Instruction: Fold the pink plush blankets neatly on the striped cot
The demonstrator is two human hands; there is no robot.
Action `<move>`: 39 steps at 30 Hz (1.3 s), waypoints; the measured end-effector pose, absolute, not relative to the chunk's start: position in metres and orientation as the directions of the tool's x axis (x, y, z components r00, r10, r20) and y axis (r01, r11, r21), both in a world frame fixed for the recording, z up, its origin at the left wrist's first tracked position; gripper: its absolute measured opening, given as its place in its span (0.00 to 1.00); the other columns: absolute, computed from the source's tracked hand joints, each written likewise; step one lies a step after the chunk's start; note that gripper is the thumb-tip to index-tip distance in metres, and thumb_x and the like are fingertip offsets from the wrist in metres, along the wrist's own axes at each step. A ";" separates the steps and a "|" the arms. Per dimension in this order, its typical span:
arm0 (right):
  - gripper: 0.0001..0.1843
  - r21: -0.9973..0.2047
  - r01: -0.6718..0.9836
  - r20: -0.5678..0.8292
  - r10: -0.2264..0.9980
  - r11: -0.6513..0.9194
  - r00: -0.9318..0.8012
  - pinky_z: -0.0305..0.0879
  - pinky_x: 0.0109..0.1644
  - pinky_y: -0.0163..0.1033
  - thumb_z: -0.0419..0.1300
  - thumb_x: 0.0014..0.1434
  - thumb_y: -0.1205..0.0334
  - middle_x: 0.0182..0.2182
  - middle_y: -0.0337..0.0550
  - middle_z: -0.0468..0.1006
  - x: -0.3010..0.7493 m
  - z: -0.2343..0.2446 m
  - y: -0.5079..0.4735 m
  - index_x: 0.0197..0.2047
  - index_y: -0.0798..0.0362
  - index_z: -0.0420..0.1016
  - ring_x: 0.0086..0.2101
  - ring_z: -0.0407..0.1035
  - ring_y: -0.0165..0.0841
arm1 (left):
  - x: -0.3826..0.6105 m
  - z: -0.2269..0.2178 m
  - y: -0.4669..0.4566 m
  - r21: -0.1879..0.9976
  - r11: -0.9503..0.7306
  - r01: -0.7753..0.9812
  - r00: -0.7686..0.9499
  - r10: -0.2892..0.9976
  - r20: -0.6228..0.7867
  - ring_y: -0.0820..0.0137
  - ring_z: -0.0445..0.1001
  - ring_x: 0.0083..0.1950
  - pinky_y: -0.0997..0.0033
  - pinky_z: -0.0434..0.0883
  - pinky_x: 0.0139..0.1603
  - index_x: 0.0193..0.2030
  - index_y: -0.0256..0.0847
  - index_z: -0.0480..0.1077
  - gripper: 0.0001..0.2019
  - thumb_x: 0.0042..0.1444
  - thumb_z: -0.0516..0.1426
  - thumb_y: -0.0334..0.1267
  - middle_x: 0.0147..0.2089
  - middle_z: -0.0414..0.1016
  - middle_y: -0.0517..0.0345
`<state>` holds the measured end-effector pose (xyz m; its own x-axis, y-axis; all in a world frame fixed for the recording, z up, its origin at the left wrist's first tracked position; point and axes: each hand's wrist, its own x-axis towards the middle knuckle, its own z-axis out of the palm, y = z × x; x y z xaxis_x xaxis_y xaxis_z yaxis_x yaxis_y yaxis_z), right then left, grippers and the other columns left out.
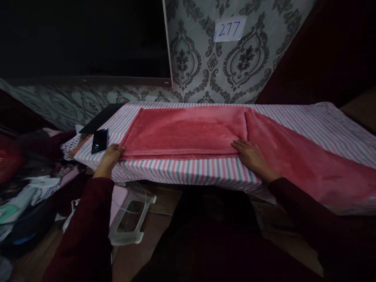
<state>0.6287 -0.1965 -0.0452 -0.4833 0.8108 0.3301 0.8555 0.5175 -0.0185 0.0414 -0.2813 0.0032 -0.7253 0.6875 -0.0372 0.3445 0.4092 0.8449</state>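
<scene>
Outstretched, the left hand (112, 154) touches the blanket's (188, 131) corner, whether clamped I cannot tell; the right hand (251, 156) lies palm-down on it, unclenched; a phone (100, 141) lies beyond the left.

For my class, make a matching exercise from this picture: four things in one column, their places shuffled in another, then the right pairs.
Column one:
1. Phone
2. Paper marked 277
3. Left hand
4. Right hand

Column two:
A. Beside the crease in the red blanket, fingers spread on it
B. Lying on the striped cloth
C. At the blanket's near left corner
D. On the patterned wall

Pairs: 1-B, 2-D, 3-C, 4-A
</scene>
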 end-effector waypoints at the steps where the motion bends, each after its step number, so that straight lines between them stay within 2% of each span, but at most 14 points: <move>1: 0.28 -0.005 0.858 0.328 0.811 0.514 -0.484 0.71 0.58 0.56 0.49 0.64 0.72 0.61 0.52 0.78 0.629 -0.045 -0.197 0.64 0.53 0.77 0.61 0.69 0.49 | 0.041 0.003 -0.281 0.859 0.399 0.321 -0.723 0.689 -0.049 0.70 0.70 0.28 0.74 0.69 0.27 0.35 0.43 0.71 0.15 0.42 0.68 0.43 0.28 0.70 0.63; 4: 0.30 0.000 0.850 0.339 0.799 0.527 -0.496 0.71 0.57 0.60 0.50 0.64 0.71 0.62 0.53 0.77 0.633 -0.047 -0.198 0.66 0.53 0.75 0.62 0.68 0.52 | 0.044 0.005 -0.285 0.892 0.372 0.256 -0.715 0.694 -0.084 0.68 0.73 0.31 0.72 0.72 0.29 0.40 0.43 0.72 0.17 0.42 0.69 0.41 0.31 0.72 0.61; 7: 0.31 -0.052 0.822 0.389 0.770 0.567 -0.507 0.71 0.58 0.61 0.50 0.63 0.70 0.59 0.53 0.79 0.638 -0.051 -0.197 0.66 0.52 0.75 0.60 0.71 0.52 | 0.049 0.010 -0.293 0.931 0.329 0.159 -0.682 0.718 -0.137 0.71 0.69 0.28 0.75 0.68 0.25 0.36 0.43 0.70 0.15 0.42 0.68 0.40 0.28 0.68 0.64; 10: 0.27 -0.116 0.813 0.447 0.761 0.571 -0.471 0.73 0.55 0.62 0.49 0.65 0.67 0.54 0.55 0.82 0.637 -0.055 -0.195 0.64 0.52 0.76 0.55 0.75 0.54 | 0.053 0.011 -0.300 0.949 0.299 0.101 -0.667 0.728 -0.158 0.75 0.63 0.24 0.79 0.63 0.21 0.31 0.42 0.68 0.12 0.42 0.66 0.38 0.24 0.62 0.67; 15: 0.26 -0.049 0.800 0.458 0.725 0.598 -0.514 0.61 0.60 0.77 0.47 0.69 0.59 0.55 0.61 0.81 0.623 -0.061 -0.204 0.63 0.51 0.76 0.59 0.70 0.65 | 0.048 0.006 -0.302 0.953 0.292 0.082 -0.669 0.725 -0.165 0.76 0.62 0.24 0.79 0.65 0.21 0.28 0.40 0.68 0.11 0.42 0.66 0.39 0.23 0.63 0.67; 20: 0.29 -0.011 0.753 0.390 0.696 0.658 -0.603 0.68 0.59 0.67 0.51 0.69 0.50 0.58 0.63 0.79 0.622 -0.065 -0.209 0.68 0.53 0.70 0.56 0.74 0.60 | 0.046 0.005 -0.300 0.948 0.309 0.073 -0.678 0.713 -0.181 0.74 0.64 0.23 0.75 0.67 0.22 0.31 0.41 0.69 0.13 0.44 0.68 0.42 0.24 0.64 0.66; 23: 0.27 0.007 0.790 0.327 0.745 0.614 -0.582 0.69 0.60 0.62 0.49 0.69 0.57 0.59 0.60 0.79 0.626 -0.061 -0.208 0.68 0.53 0.69 0.56 0.75 0.54 | 0.049 0.006 -0.296 0.940 0.330 0.087 -0.685 0.705 -0.184 0.74 0.64 0.24 0.77 0.63 0.21 0.29 0.41 0.69 0.13 0.42 0.69 0.39 0.24 0.66 0.65; 27: 0.30 0.012 0.840 0.280 0.805 0.542 -0.524 0.69 0.61 0.62 0.47 0.65 0.70 0.58 0.56 0.80 0.625 -0.043 -0.204 0.66 0.53 0.73 0.57 0.74 0.51 | 0.050 0.015 -0.286 0.937 0.339 0.078 -0.700 0.688 -0.191 0.72 0.66 0.27 0.75 0.62 0.24 0.27 0.42 0.66 0.15 0.39 0.70 0.33 0.25 0.66 0.64; 30: 0.29 -0.042 0.835 0.331 0.796 0.549 -0.506 0.73 0.58 0.57 0.48 0.63 0.71 0.54 0.55 0.82 0.624 -0.020 -0.203 0.63 0.54 0.77 0.54 0.75 0.50 | 0.044 0.027 -0.283 0.947 0.315 0.054 -0.705 0.684 -0.188 0.73 0.66 0.26 0.75 0.64 0.25 0.27 0.43 0.63 0.18 0.38 0.70 0.33 0.24 0.64 0.66; 34: 0.27 -0.065 0.812 0.501 0.722 0.580 -0.476 0.70 0.61 0.58 0.49 0.64 0.71 0.55 0.53 0.82 0.630 -0.001 -0.208 0.60 0.54 0.79 0.55 0.75 0.49 | 0.036 0.035 -0.292 0.967 0.248 0.053 -0.702 0.698 -0.141 0.76 0.62 0.24 0.76 0.62 0.24 0.26 0.43 0.61 0.20 0.37 0.70 0.36 0.23 0.62 0.68; 36: 0.27 -0.057 0.802 0.484 0.719 0.595 -0.499 0.70 0.62 0.58 0.49 0.63 0.71 0.55 0.52 0.82 0.634 -0.006 -0.211 0.59 0.52 0.79 0.56 0.75 0.49 | 0.035 0.029 -0.298 0.959 0.270 0.084 -0.704 0.697 -0.135 0.76 0.60 0.23 0.77 0.58 0.23 0.24 0.43 0.60 0.21 0.36 0.71 0.37 0.21 0.59 0.69; 39: 0.28 -0.038 0.795 0.383 0.744 0.605 -0.547 0.71 0.59 0.56 0.48 0.62 0.72 0.54 0.50 0.83 0.638 -0.025 -0.214 0.58 0.50 0.81 0.54 0.75 0.47 | 0.037 0.016 -0.303 0.917 0.362 0.167 -0.698 0.700 -0.149 0.77 0.54 0.22 0.77 0.52 0.21 0.21 0.44 0.59 0.22 0.35 0.72 0.36 0.19 0.55 0.70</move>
<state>0.6383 -0.2142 -0.0253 -0.5474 0.7441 0.3830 0.7954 0.6049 -0.0384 0.0370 -0.3029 0.0158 -0.6980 0.7005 -0.1488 0.1673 0.3616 0.9172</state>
